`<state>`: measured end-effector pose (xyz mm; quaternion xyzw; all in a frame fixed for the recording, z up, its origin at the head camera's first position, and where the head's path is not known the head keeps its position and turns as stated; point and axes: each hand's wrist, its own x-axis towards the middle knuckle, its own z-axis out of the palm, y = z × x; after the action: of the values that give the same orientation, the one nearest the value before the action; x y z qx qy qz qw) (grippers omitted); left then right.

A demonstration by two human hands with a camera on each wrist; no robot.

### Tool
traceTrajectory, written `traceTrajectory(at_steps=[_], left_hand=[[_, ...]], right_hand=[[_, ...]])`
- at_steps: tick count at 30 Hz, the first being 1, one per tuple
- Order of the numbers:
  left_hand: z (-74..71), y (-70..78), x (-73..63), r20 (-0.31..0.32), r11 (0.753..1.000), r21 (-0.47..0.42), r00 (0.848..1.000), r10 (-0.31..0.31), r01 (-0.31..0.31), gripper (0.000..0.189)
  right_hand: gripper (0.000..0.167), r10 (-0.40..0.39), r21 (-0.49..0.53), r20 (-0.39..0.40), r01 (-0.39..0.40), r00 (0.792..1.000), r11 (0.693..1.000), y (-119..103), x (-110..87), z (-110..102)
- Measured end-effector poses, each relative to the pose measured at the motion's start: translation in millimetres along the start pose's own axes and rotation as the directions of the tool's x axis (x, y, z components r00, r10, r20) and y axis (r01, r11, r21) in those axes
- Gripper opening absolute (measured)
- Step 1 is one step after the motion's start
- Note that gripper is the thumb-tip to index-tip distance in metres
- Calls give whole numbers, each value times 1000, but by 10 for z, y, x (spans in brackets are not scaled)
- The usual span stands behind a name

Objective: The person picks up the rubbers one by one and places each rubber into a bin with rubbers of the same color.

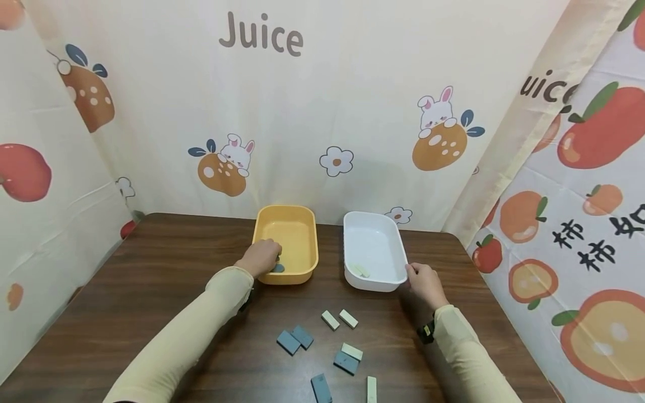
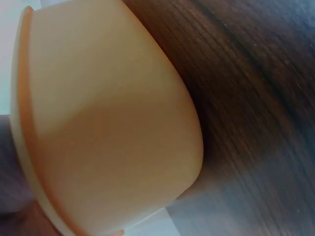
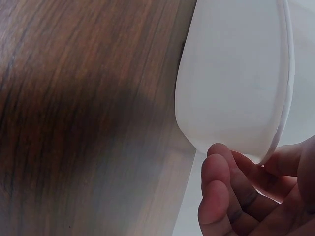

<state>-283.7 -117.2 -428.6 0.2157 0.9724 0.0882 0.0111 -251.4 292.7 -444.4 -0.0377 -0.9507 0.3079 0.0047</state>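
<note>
In the head view my left hand (image 1: 261, 256) reaches over the left rim of a yellow bin (image 1: 311, 268), fingers pointing down inside it. By its fingertips lies a blue-grey block (image 1: 278, 268); whether the fingers hold anything is hidden. The left wrist view is filled mostly by the yellow bin's outer wall (image 2: 113, 118). My right hand (image 1: 425, 281) pinches the near right corner rim of a white bin (image 1: 378, 285) between thumb and fingers, as the right wrist view confirms. Pale green pieces (image 1: 360, 271) lie inside the white bin.
On the brown wooden table (image 1: 201, 369), loose blue-grey blocks (image 1: 289, 342) and pale green blocks (image 1: 330, 320) are scattered in front of the bins. One pale green block (image 1: 352, 351) touches a blue-grey one (image 1: 346, 362). Printed curtains (image 1: 342, 101) hang behind and at both sides.
</note>
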Motion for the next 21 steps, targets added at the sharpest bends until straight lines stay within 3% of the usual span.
traceTrajectory(at_steps=[15,18,21], left_hand=[[58,-19,105,116,997,-25,991,-69,72,31],[66,-33,105,86,997,-30,994,-64,67,27],[69,-28,76,2,998,-41,999,-47,47,18]], right_hand=[[38,17,18,19,-18,1000,1000,-44,-25,-49],[38,23,27,20,-23,1000,999,-38,-16,-41],[39,24,35,23,-25,999,999,-14,-2,-32]])
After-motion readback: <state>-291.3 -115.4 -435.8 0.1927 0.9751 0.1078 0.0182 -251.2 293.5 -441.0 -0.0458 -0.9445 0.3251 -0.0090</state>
